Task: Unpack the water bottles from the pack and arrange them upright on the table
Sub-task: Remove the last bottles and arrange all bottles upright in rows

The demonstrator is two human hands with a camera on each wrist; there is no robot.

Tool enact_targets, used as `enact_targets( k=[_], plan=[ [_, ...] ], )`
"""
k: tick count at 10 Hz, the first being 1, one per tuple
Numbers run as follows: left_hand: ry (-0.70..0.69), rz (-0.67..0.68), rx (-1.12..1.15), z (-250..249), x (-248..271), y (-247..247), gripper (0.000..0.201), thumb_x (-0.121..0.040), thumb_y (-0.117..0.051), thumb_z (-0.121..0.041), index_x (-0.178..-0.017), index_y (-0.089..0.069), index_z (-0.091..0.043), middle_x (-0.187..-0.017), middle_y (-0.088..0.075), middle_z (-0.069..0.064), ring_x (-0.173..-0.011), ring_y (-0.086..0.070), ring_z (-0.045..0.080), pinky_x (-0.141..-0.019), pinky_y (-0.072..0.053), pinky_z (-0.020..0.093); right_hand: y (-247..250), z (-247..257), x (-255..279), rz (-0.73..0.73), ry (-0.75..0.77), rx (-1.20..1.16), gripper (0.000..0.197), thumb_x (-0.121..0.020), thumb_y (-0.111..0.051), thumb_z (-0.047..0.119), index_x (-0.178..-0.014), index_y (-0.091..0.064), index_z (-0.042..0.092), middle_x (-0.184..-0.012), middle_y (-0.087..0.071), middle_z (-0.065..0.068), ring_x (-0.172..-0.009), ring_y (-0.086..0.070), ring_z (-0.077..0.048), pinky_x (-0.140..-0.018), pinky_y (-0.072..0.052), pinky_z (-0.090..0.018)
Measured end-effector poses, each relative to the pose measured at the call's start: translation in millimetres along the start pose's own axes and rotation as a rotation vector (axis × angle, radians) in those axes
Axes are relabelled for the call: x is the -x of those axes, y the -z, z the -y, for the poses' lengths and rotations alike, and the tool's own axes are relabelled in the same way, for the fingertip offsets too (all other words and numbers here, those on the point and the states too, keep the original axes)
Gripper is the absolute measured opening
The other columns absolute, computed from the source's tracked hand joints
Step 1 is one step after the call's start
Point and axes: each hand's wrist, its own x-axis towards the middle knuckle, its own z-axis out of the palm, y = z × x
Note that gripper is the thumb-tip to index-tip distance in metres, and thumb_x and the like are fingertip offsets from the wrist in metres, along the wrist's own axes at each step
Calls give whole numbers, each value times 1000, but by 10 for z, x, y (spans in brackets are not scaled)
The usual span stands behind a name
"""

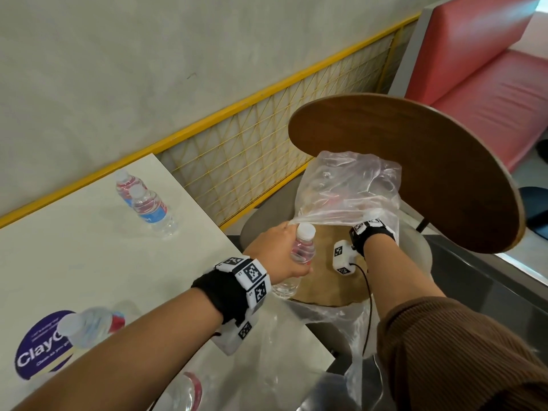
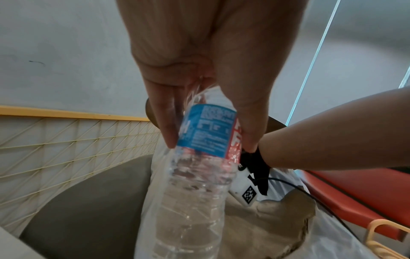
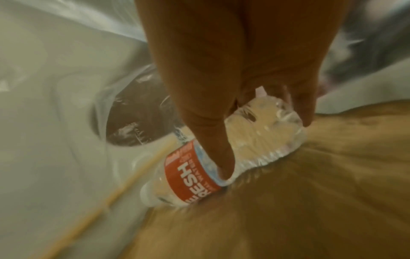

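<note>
A: Well, start with the head view. What does each grip hold?

B: The left hand [image 1: 281, 256] is wrapped around a held bottle [image 1: 299, 256], white cap up, just off the corner of the bench [image 1: 89, 262]. The right hand [image 1: 374, 230] is inside the plastic pack [image 1: 350, 185]; only its wrist band shows through the film, so its grip cannot be told from here.

A: And on the bench?

B: Two upright bottles [image 1: 148, 207] stand near the far edge, one partly hiding the other. A blurred near bottle [image 1: 89, 326] stands over a round blue sticker [image 1: 38, 354]. Another lower bottle [image 1: 189, 393] is cut off by the left forearm.

A: Left wrist view?

B: Fingers and thumb pinch the held bottle [image 2: 199, 166] at its blue and red label; the cap is hidden behind the palm. The pack's film [image 2: 153, 201] hangs behind it.

A: Right wrist view?

B: Blurred and dim. The right hand [image 3: 239, 87] curls around a lying bottle [image 3: 224, 157] inside the pack, on brown cardboard [image 3: 310, 201]. The label reads partly "RESH".
</note>
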Motion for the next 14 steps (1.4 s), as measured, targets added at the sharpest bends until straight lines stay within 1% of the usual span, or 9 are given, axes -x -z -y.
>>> enact_targets(
  k=[2,3,4,5,7,9,11,13,14],
  plan=[
    [29,43,20,75,44,-35,63,-61,-83,-38,-116,-56,-27,-120,-51,-8,-102,-59,16,-90,-51,38,-594,147,-165,23,58,-233,62,-96,-25,56,-151,-10,32,-160,-11,0,-147,-14,-22,-120,-14,-43],
    [-7,83,2,153,126,-36,70,-61,-85,-37,-124,-56,-26,-146,-25,-10,-117,-54,18,-103,-44,37,-809,260,-126,45,216,-384,63,-97,-40,45,-152,-16,25,-158,-16,-2,-144,-22,-26,-118,-22,-44],
    [-40,66,26,214,224,52,62,-60,-86,-37,-116,-62,-24,-147,-12,-12,-127,-42,19,-111,-35,35,-787,513,81,257,203,-818,65,-90,-50,50,-144,-39,15,-150,-37,-11,-136,-38,-27,-111,-35,-40],
    [-52,41,57,284,305,168,53,-55,-87,-43,-101,-66,-26,-125,-21,-7,-118,-39,21,-106,-39,39,-847,667,359,244,266,-1025,48,-76,-62,56,-106,-65,19,-112,-66,-4,-102,-61,-23,-92,-47,-37],
    [-32,73,121,383,532,453,60,-59,-88,-27,-111,-61,-15,-113,-42,3,-104,-53,20,-95,-45,31,-1192,706,1164,313,451,-1493,40,-73,-66,26,-110,-62,11,-90,-68,-6,-75,-66,-21,-69,-52,-34],
    [15,123,87,491,793,532,49,-63,-84,-11,-107,-62,-14,-103,-69,4,-95,-64,19,-84,-51,30,-1483,569,1542,319,607,-1303,56,-59,-80,7,-111,-62,6,-98,-69,-7,-95,-64,-23,-80,-55,-34],
    [67,179,-108,515,893,440,56,-63,-85,-21,-113,-60,-14,-106,-66,2,-89,-58,17,-74,-41,22,-1572,707,1908,353,871,-838,62,-62,-87,18,-118,-59,20,-115,-66,3,-109,-62,-13,-102,-46,-34],
    [92,261,-309,553,914,383,52,-65,-83,-23,-111,-60,-14,-110,-65,5,-92,-57,20,-72,-40,26,-1477,1138,2123,301,996,-553,74,-69,-81,13,-134,-47,21,-130,-57,1,-117,-51,-15,-102,-39,-28],
    [116,353,-399,581,922,389,60,-69,-82,-20,-122,-56,-15,-121,-60,6,-108,-57,24,-75,-40,27,-1462,1250,2110,302,990,-491,80,-72,-79,15,-140,-40,24,-135,-54,-1,-122,-49,-22,-104,-40,-33]
  ],
)
